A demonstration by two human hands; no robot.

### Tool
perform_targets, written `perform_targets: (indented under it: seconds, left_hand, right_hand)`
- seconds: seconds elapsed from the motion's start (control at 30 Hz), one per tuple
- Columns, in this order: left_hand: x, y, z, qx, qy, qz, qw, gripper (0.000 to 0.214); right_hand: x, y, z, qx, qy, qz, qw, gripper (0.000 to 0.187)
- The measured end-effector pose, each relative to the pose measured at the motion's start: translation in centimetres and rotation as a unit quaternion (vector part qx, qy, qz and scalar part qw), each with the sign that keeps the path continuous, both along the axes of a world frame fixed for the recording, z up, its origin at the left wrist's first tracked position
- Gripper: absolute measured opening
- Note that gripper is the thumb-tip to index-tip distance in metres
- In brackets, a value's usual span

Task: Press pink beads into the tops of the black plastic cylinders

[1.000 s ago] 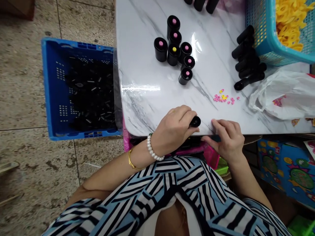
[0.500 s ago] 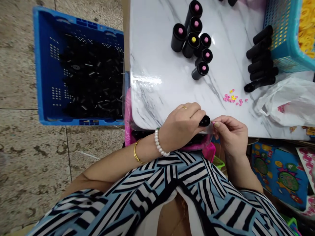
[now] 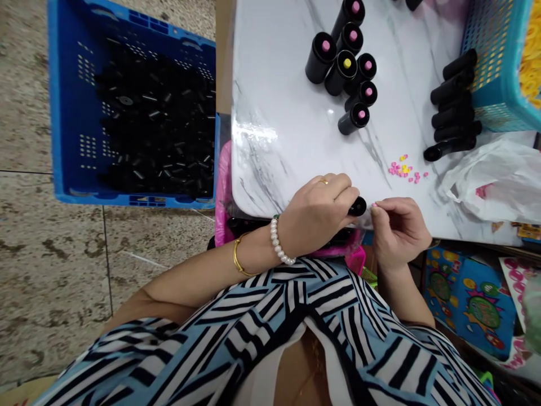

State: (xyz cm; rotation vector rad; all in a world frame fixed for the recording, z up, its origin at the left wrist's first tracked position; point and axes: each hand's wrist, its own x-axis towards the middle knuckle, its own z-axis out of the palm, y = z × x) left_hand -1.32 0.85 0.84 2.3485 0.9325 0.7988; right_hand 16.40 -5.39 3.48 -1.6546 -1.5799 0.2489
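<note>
My left hand (image 3: 323,211) is closed around a black plastic tube (image 3: 359,207), its open end turned to the right. Just beside that end, my right hand (image 3: 399,231) pinches a tiny pink plastic piece (image 3: 374,205) between thumb and forefinger, a small gap apart from the tube. Loose pink and yellow pieces (image 3: 403,169) lie in a scatter on the marble-patterned table (image 3: 270,169) beyond my right hand. Farther back stand several upright black tubes (image 3: 353,118), with a pink or yellow piece showing in each top.
More black tubes (image 3: 456,118) lie on the right beside a teal basket (image 3: 490,67) of yellow rings. A white plastic bag (image 3: 499,169) sits near them. On the left, a blue crate (image 3: 59,141) holds many black parts. A pink bin (image 3: 222,192) is under the table edge.
My right hand has drawn slightly away from the tube, its pink piece now showing clear of the opening. The left hand keeps its hold. The whole view has shifted a little.
</note>
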Motion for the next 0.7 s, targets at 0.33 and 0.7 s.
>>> perform_targets:
  seconds: [0.33, 0.7]
  left_hand:
    - [0.0, -0.1, -0.3, 0.015, -0.001, 0.009, 1.0, 0.024]
    - [0.2, -0.3, -0.5, 0.007, -0.006, 0.016, 1.0, 0.033]
  right_hand:
    - [0.9, 0.9, 0.2, 0.033, -0.09, 0.118, 0.988, 0.015]
    - [0.0, 2.4, 1.5, -0.207, 0.194, 0.062, 0.957, 0.015]
